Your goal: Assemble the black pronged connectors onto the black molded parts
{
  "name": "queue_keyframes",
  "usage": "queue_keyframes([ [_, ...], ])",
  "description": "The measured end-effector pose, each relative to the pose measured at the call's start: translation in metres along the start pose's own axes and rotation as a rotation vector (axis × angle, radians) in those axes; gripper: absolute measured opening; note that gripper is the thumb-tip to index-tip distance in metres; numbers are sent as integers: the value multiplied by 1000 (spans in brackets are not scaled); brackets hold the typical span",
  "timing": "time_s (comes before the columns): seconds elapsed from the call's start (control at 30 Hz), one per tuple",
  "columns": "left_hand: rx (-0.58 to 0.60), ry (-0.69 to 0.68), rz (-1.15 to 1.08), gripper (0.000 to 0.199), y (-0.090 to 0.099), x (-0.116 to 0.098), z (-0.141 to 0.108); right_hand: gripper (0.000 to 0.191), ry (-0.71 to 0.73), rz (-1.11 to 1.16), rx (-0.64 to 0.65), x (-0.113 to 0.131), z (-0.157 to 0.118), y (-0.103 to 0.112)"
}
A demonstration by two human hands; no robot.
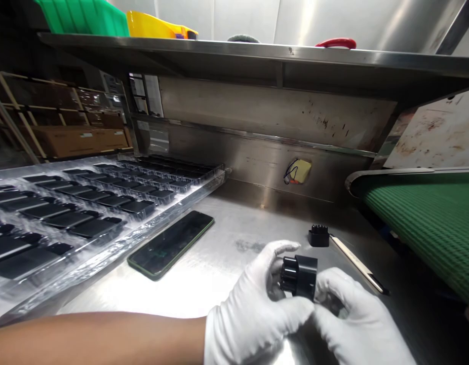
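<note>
Open steel tabletop [227, 253] runs through the middle of the frame, between the phone [171, 244] lying flat at centre left and the small black ribbed cap [318, 235] at centre right. The clear tray of phones [67, 213] fills the left side, its edge just beside the loose phone. A pen [358, 263] lies slantwise right of the cap, near the green conveyor belt [428, 223] that closes off the right. The steel back wall [265, 152] and overhead shelf [238, 53] bound the upper frame.
</note>
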State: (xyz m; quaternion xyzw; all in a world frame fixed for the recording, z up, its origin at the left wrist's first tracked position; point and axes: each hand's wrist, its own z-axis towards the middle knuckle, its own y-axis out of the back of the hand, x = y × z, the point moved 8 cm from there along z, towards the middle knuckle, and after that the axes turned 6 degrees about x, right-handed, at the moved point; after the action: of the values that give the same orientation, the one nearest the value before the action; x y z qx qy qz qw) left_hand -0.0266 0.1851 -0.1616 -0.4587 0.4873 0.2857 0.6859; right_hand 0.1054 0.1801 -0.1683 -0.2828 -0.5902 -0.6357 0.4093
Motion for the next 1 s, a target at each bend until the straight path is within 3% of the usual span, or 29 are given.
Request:
queue_keyframes([
  [0.2, -12, -32, 41, 36, 2, 3, 2, 13, 16, -11, -28, 6, 0, 4],
  [0.4, -31, -88, 150, 30, 5, 1, 2, 14, -38, -19, 63, 2, -1, -2],
  [1.0, 1, -224, 212, 27, 8, 2, 3, 14, -52, -26, 39, 4, -3, -2],
])
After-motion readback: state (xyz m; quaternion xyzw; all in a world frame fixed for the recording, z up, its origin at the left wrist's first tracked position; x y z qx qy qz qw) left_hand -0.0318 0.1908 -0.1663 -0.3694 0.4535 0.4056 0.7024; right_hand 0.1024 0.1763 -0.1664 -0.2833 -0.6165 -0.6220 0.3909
